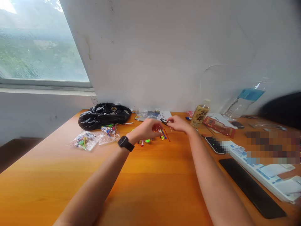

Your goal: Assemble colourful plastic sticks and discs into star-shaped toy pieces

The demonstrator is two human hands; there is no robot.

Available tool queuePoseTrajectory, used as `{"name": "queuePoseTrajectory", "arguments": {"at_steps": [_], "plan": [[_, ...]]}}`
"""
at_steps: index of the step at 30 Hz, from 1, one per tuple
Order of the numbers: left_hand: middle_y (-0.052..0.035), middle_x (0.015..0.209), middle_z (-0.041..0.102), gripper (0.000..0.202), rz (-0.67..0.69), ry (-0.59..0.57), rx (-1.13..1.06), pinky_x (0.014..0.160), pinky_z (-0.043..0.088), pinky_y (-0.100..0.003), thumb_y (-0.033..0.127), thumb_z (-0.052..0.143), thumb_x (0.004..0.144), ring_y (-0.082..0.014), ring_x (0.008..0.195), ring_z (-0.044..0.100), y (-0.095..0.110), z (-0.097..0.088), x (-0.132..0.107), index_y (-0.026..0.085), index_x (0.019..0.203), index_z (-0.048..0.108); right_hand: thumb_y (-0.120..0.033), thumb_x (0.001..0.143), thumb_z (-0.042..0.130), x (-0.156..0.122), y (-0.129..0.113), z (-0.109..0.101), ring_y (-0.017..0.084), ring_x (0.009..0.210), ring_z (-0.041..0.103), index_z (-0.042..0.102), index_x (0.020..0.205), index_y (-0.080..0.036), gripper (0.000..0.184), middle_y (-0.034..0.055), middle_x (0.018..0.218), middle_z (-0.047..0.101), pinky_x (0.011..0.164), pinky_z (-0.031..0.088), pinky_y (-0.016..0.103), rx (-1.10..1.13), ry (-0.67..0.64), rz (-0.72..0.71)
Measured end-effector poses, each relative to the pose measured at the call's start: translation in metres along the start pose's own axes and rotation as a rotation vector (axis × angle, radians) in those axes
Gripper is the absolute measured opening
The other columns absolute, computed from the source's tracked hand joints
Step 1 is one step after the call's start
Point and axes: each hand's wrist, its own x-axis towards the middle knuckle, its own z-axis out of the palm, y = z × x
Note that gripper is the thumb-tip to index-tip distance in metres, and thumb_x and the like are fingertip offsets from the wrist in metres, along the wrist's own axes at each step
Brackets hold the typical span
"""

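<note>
My left hand (148, 129), with a black watch (126, 143) on its wrist, is curled closed over several thin coloured sticks (164, 134) that poke out below the fingers. My right hand (179, 123) faces it, fingers pinched on a small black loop-like piece (164, 121); what exactly it is I cannot make out. Both hands meet above the far middle of the orange wooden table (150, 182). More small coloured pieces (144, 142) lie on the table under the left hand.
A black plastic bag (103, 115) and two clear packets of coloured pieces (94, 138) lie at the far left. On the right are a drink bottle (199, 115), a large water bottle (244, 102), a phone (215, 145), a white keyboard (265, 171) and a black wrist rest (251, 188).
</note>
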Motion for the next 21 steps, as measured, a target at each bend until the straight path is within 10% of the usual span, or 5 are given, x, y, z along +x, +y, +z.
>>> {"name": "queuePoseTrajectory", "arguments": {"at_steps": [9, 15, 21], "plan": [[-0.0036, 0.084, 0.078, 0.009, 0.013, -0.341, 0.088, 0.067, 0.048, -0.026, 0.021, 0.085, 0.076, -0.0186, 0.081, 0.072, -0.008, 0.052, 0.000, 0.019, 0.083, 0.079, -0.024, 0.088, 0.070, 0.005, 0.002, 0.021, 0.014, 0.057, 0.059, 0.064, 0.074, -0.017, 0.017, 0.0011, 0.059, 0.065, 0.055, 0.039, 0.022, -0.071, -0.174, 0.089], [-0.0030, 0.088, 0.078, 0.015, -0.046, -0.317, 0.297, 0.067, 0.047, -0.027, 0.014, 0.084, 0.072, -0.0197, 0.082, 0.071, -0.018, 0.029, -0.003, 0.022, 0.084, 0.082, -0.034, 0.097, 0.067, 0.009, 0.007, 0.022, 0.013, 0.058, 0.062, 0.067, 0.126, -0.011, 0.037, 0.0056, 0.078, 0.075, 0.052, 0.042, 0.021, -0.076, -0.149, 0.133], [-0.0045, 0.095, 0.077, 0.023, -0.148, -0.289, 0.245, 0.067, 0.053, -0.026, 0.025, 0.085, 0.071, -0.0187, 0.076, 0.071, -0.013, -0.001, -0.006, 0.021, 0.093, 0.081, -0.032, 0.098, 0.067, 0.011, 0.009, 0.020, 0.012, 0.060, 0.062, 0.071, 0.122, -0.012, 0.032, 0.0071, 0.088, 0.078, 0.054, 0.043, 0.021, -0.122, -0.145, 0.123]]}}
